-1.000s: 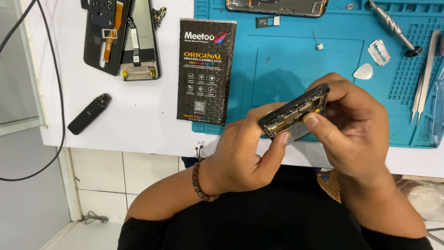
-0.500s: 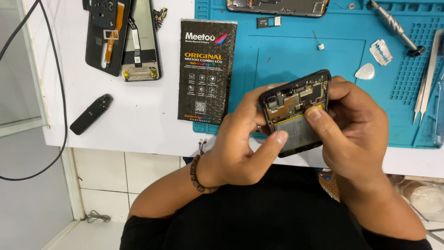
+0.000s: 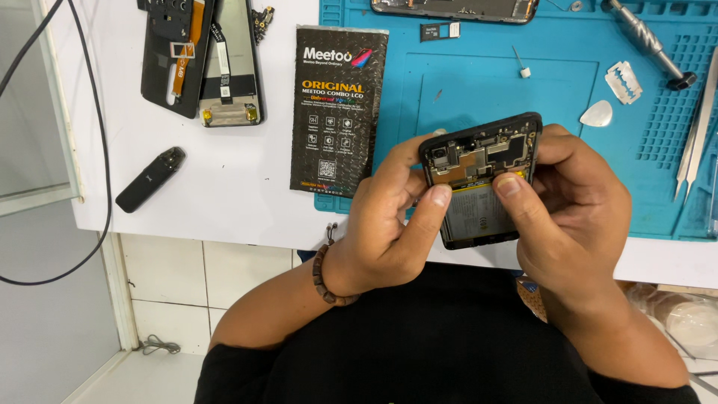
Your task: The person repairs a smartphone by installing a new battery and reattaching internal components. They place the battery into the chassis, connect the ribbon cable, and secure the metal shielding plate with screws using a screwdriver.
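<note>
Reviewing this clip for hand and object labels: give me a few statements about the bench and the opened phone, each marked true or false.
1. Both hands grip the opened phone, its circuit board facing the camera. True.
2. The left hand wears a beaded bracelet at the wrist. True.
3. The right hand holds the metal screwdriver. False: the screwdriver lies on the blue work mat, untouched.
4. The black flat package lies wholly on the blue work mat. False: it lies mostly on the white table, overlapping the mat's left edge.
5. A white triangular pick lies on the mat. True.
</note>
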